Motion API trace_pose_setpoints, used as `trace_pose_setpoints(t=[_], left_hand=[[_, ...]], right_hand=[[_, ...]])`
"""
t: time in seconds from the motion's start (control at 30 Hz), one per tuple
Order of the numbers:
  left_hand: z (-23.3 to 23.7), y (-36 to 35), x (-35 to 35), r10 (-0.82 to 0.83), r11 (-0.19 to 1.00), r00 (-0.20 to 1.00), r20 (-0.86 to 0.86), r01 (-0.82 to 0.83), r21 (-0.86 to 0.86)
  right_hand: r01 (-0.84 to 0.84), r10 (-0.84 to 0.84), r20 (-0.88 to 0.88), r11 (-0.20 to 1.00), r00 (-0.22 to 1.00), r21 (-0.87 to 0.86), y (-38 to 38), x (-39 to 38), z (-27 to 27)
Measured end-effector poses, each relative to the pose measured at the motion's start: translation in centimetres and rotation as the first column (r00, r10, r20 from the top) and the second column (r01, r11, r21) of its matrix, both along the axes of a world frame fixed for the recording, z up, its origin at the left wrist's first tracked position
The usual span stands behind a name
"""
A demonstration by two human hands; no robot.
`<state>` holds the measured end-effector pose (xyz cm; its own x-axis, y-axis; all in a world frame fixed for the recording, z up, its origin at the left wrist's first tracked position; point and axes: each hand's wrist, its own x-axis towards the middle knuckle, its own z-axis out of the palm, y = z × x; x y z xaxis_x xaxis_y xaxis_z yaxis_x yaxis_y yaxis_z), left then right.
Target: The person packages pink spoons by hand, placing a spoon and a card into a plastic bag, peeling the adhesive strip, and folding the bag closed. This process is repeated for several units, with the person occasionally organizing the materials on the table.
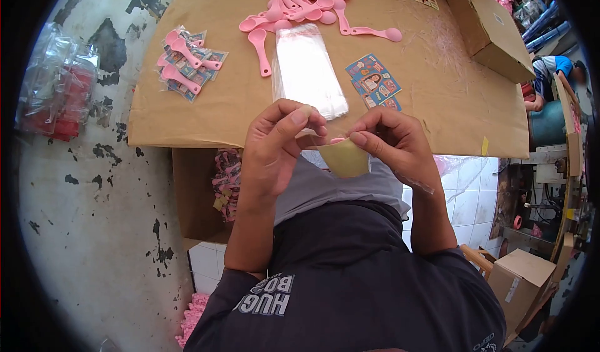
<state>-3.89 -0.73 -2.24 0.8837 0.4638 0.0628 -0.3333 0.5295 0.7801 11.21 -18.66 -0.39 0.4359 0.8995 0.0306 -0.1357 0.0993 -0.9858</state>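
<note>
Close to the table's near edge, I hold a small clear plastic bag with a yellowish card (347,159) in it. A bit of pink shows at the bag's top, probably part of a spoon. My right hand (395,138) pinches the bag's upper right corner between thumb and fingers. On the other side my left hand (280,136) is closed, fingertips at the bag's clear upper edge. Just beyond lie a stack of clear plastic bags (307,68) and printed blue cards (375,80). One pink measuring spoon (260,52) rests left of the stack.
Pink spoons (300,5) are heaped at the table's far side. Several packed spoons (187,61) lie at the left on the brown-covered table (437,96). A cardboard box (490,30) stands at the right. Another person (553,71) is at the far right.
</note>
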Motion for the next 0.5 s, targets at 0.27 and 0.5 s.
trace_pose_setpoints(t=[0.27, 0.5], left_hand=[[1.2, -1.9, 0.5, 0.041, 0.991, 0.997, 0.069, -0.049, 0.127], [1.2, -2.2, 0.3, 0.115, 0.925, 0.987, -0.11, -0.066, 0.374]], right_hand=[[0.108, -0.108, -0.026, 0.994, 0.994, 0.028, 0.2, -0.1, 1.4], [0.157, -0.157, 0.0, 0.987, 0.988, 0.034, 0.6, -0.4, 1.5]])
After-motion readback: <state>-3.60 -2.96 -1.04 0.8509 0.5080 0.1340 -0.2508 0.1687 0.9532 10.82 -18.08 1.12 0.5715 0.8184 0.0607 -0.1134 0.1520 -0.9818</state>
